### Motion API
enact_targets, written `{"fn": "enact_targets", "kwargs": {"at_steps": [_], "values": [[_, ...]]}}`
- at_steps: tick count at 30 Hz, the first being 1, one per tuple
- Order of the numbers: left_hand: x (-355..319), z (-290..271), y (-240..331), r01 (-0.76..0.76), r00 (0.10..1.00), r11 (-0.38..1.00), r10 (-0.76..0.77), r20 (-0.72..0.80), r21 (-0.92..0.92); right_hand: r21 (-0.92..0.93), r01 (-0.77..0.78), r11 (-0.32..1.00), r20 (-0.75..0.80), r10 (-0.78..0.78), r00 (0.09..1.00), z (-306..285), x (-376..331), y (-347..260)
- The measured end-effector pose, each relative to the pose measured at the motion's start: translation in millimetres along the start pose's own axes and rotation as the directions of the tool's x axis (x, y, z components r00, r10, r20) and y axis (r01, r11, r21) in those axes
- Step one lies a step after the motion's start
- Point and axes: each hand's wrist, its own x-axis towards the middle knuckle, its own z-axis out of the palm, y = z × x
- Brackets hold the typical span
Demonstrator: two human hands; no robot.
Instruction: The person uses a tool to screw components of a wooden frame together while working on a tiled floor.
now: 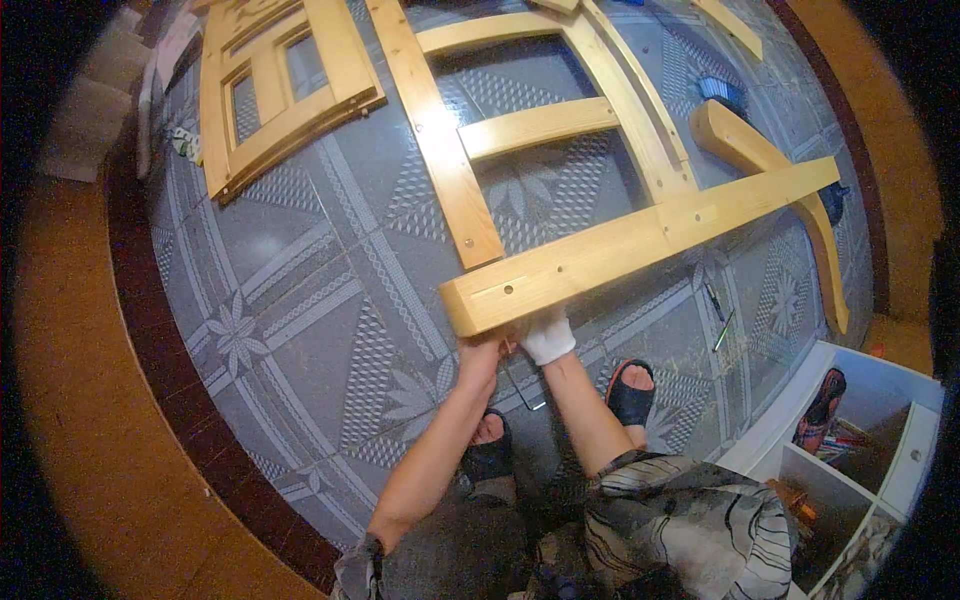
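Note:
A long pale wooden beam (pixel 610 245) with several bolt holes lies across the frame in front of me. My bare left hand (pixel 484 352) is under its near left end, fingers partly hidden by the wood. A thin bent metal rod, like a hex key (pixel 522 390), hangs down from the fingertips of this hand, which look closed on its upper end. Close beside it, my right hand (pixel 547 340) wears a white glove and reaches under the same beam; its fingers are hidden. Beyond the beam, a wooden upright (pixel 430 125) and a crosspiece (pixel 540 127) join into a frame.
A wooden panel (pixel 290 95) lies at the far left. A curved wooden piece (pixel 755 150) rests at the right near a blue brush (pixel 722 93). Thin tools (pixel 722 325) lie on the patterned tile floor (pixel 270 240). A white compartment box (pixel 850 420) stands at lower right.

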Motion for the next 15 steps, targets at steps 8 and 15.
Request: {"fn": "enact_targets", "kwargs": {"at_steps": [8,15], "values": [[6,-20,-5,0.137,0.985,0.959,-0.105,0.140,-0.247,-0.030,0.037,0.999,-0.078,-0.039,0.996,2,-1,9],[-3,8,-3,-0.080,0.995,0.992,0.074,-0.063,-0.097,-0.900,0.296,0.319,0.227,-0.234,0.945,-13,11,4]]}}
